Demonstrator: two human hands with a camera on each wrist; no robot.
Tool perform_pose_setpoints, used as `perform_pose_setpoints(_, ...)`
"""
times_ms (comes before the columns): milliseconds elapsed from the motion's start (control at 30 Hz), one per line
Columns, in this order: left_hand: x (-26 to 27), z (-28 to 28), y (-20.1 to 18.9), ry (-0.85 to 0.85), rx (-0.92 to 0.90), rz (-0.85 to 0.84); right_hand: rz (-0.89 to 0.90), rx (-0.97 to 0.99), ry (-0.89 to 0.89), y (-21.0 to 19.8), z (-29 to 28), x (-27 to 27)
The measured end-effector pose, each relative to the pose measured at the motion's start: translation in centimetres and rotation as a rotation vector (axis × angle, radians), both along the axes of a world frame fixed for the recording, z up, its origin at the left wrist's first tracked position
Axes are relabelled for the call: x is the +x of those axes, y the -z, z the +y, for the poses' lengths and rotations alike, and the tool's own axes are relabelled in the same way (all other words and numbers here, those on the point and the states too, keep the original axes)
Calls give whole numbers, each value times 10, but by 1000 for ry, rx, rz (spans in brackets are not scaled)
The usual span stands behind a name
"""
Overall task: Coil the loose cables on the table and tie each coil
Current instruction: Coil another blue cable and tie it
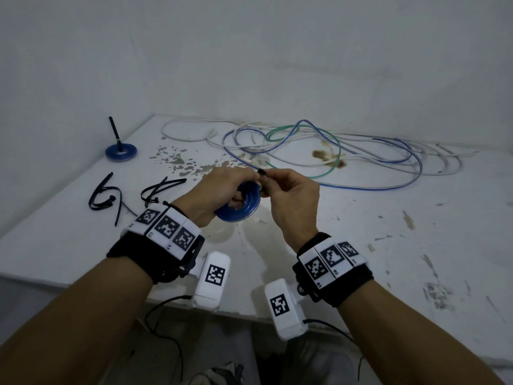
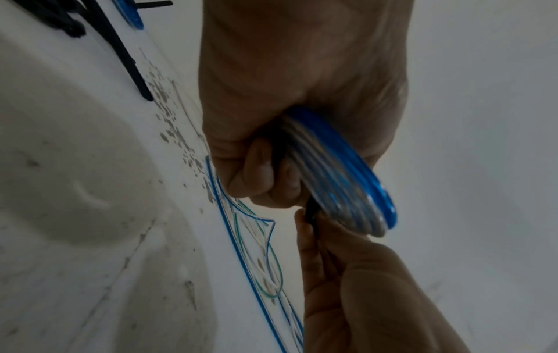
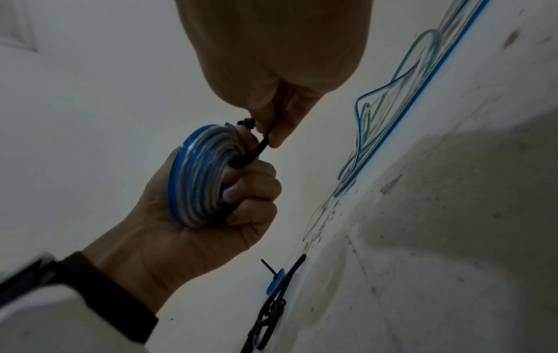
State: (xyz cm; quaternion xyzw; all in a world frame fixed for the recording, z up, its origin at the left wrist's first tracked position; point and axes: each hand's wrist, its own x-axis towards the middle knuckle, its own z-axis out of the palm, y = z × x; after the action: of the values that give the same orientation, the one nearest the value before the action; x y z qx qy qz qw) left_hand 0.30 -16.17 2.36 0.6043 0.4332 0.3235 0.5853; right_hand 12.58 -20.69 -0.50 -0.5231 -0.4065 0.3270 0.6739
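Fingers of left hand curl round one blue coil; right hand pinches one black tie threaded through it; one tied coil lies well left.

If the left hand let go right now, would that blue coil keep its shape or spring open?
Probably it would spring open. The blue coil is tightly wound springy-looking tubing, and the left hand clamps it. The black zip tie, pinched by the right hand, looks threaded but not cinched. The tied coil by the wall lies flat, holding shape.
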Motion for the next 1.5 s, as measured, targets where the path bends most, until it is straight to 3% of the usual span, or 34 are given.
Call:
perform_pose_setpoints(233,-8,-1,13,2,90,9,-50,-87,-166,-7,-2,8)
perform_pose_setpoints(433,-3,-6,21,77,111,43,-72,-223,-122,-11,3,16)
perform_pose_setpoints(800,-2,-9,23,-15,142,42,-382,-129,75,-8,11,15)
perform_pose_setpoints(1167,-6,-18,28,164,347,166,-415,-170,132,-7,23,25)
perform_pose_setpoints(1500,2,-16,21,216,406,258,-505,-223,217,-12,43,33)
